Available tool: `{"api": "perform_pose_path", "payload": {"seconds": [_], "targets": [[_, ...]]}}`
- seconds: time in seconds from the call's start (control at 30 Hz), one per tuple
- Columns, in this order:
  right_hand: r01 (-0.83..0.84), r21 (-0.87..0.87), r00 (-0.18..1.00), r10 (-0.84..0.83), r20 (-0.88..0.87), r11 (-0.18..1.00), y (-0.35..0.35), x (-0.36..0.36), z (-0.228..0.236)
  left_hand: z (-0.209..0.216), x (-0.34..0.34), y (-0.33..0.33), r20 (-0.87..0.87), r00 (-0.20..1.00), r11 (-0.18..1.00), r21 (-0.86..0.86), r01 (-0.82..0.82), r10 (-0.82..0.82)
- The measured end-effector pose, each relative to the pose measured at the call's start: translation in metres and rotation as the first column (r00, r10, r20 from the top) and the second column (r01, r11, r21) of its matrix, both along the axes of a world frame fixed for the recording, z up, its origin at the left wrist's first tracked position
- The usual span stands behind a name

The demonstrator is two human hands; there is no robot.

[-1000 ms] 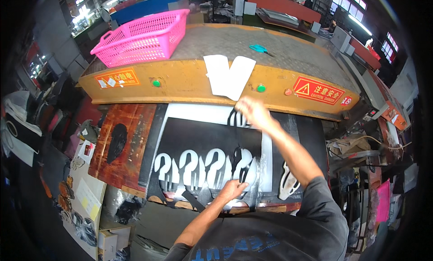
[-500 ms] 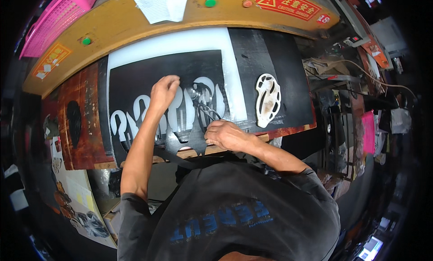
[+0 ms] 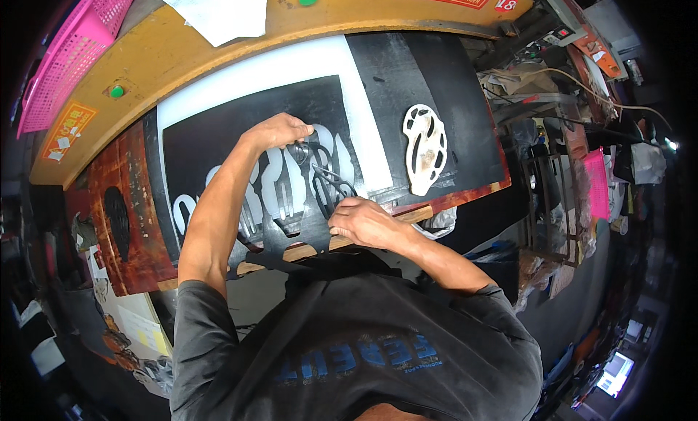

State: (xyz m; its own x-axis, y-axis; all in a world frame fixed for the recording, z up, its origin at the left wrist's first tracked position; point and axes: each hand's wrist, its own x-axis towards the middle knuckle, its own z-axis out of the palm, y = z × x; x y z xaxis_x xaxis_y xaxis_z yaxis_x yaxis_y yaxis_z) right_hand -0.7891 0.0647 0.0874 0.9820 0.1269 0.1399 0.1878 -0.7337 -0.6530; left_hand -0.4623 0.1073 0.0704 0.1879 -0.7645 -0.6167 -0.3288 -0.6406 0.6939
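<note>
My right grip (image 3: 365,222) is curled closed on the lower end of a black openwork piece (image 3: 333,177), near the middle of the desk's (image 3: 131,174) near edge. My left grip (image 3: 280,131) is narrow, fingertips together by the upper end of that piece; I cannot tell whether they pinch it. The piece lies over the right-hand part of a black sheet (image 3: 254,108), whose cut-outs form a row along its near side. The sheet rests on a white board (image 3: 218,81), which shows along the sheet's back and right sides. Toward the desk's right edge, apart from my hands, lies a white openwork plate (image 3: 427,152); near the left edge is a dark oval piece (image 3: 117,225).

A yellow beam (image 3: 145,57) runs along the desk's back edge, with white papers (image 3: 240,14) on its front. Past the back left corner stands a pink basket (image 3: 76,54), partly out of view; I cannot make out what it holds.
</note>
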Motion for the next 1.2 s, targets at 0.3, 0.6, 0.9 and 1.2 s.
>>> {"api": "perform_pose_path", "payload": {"seconds": [0.3, 0.6, 0.9, 1.2], "targets": [[-0.079, 0.067, 0.863, 0.102, -0.494, 0.995, 0.034, -0.059, 0.042, -0.022, -0.018, -0.007, 0.477, 0.879, 0.996, -0.075, 0.052, -0.010], [0.310, 0.204, 0.782, -0.127, -0.610, 0.929, 0.030, -0.043, 0.054, -0.028, -0.014, 0.006, 0.424, 0.906, 0.968, -0.226, 0.108, -0.002], [0.485, -0.442, 0.712, -0.634, -0.302, 0.755, 0.012, 0.116, 0.029, -0.056, -0.002, 0.035, 0.464, 0.880, 0.738, -0.558, 0.379, -0.101], [0.275, -0.580, 0.839, -0.486, -0.244, 0.767, -0.014, 0.168, 0.025, -0.072, 0.000, 0.040, 0.444, 0.896, 0.626, -0.693, 0.357, -0.018]]}}
